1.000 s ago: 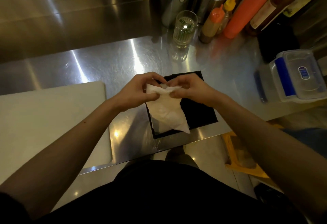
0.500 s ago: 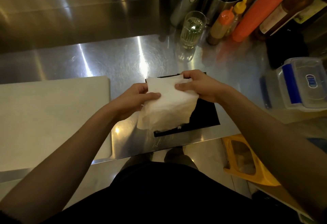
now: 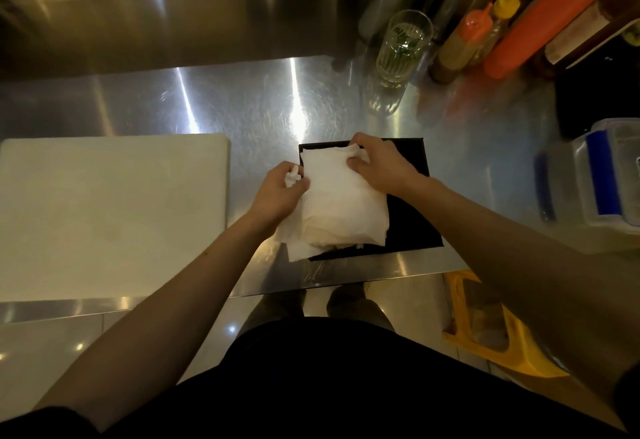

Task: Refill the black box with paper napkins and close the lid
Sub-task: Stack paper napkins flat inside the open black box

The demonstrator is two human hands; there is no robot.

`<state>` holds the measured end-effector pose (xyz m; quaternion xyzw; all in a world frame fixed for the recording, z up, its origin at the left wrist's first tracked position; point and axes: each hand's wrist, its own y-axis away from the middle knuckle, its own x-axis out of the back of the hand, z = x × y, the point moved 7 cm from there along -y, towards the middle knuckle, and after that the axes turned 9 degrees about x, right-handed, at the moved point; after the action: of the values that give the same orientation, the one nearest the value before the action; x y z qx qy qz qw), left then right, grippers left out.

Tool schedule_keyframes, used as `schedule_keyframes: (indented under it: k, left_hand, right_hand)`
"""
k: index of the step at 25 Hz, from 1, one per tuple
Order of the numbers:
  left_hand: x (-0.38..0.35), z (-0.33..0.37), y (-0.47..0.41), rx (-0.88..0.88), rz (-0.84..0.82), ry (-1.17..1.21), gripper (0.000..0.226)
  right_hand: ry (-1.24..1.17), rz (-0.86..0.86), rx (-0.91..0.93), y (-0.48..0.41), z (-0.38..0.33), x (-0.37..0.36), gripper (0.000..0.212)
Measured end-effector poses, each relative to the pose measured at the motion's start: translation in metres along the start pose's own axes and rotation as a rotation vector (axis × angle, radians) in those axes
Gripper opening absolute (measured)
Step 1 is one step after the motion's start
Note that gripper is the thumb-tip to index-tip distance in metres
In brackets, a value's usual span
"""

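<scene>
The napkins (image 3: 341, 201) form a soft, light, limp stack that sags and fans at its loose edges; in my judgement it should be held at opposite edges and kept flat, since a one-point grip would let the sheets slide apart. The stack sits over the left part of the box (image 3: 408, 217), which stands near the front edge of the worktop (image 3: 242, 106), just right of the cutting board (image 3: 110, 210). The near-left corner of the stack overhangs the box and reaches past its front-left corner. The left hand (image 3: 278, 194) is closed on the left edge of the stack, with a pinch of paper showing between thumb and fingers. The right hand (image 3: 381, 166) lies on the far-right corner of the stack, fingers curled and pressing down, thumb on the top sheet. The hands are apart, one at each side of the stack. Whether the stack is seated inside the box or only resting on it cannot be told. No lid can be made out as a separate part. A glass (image 3: 401, 50) stands well behind, near the back edge.
</scene>
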<state>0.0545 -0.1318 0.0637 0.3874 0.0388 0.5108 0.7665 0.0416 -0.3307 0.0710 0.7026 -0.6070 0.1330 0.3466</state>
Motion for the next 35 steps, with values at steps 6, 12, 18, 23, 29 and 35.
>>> schedule_keyframes:
  k: [6,12,18,23,29,35]
  left_hand:
    - [0.034,-0.004,0.008,-0.070,0.133,-0.072,0.016]
    - [0.052,0.018,0.031,-0.163,0.133,-0.156,0.020]
    - [0.065,0.046,0.059,-0.239,0.054,-0.231,0.020]
    - [0.066,0.044,0.063,-0.220,0.028,-0.230,0.021]
    - [0.060,0.050,0.060,-0.217,-0.055,-0.223,0.021]
    - [0.062,0.063,0.064,-0.242,-0.084,-0.184,0.021]
  right_hand:
    - [0.152,-0.010,0.141,-0.003,-0.017,-0.009,0.015]
    - [0.409,0.032,0.257,-0.008,-0.024,-0.024,0.019]
    - [0.577,0.345,0.295,0.015,-0.038,-0.016,0.046]
    - [0.668,0.129,0.384,0.050,-0.050,-0.066,0.057]
    - [0.745,-0.056,0.224,0.030,-0.012,-0.101,0.069]
    - [0.659,-0.076,0.231,0.032,-0.012,-0.109,0.064]
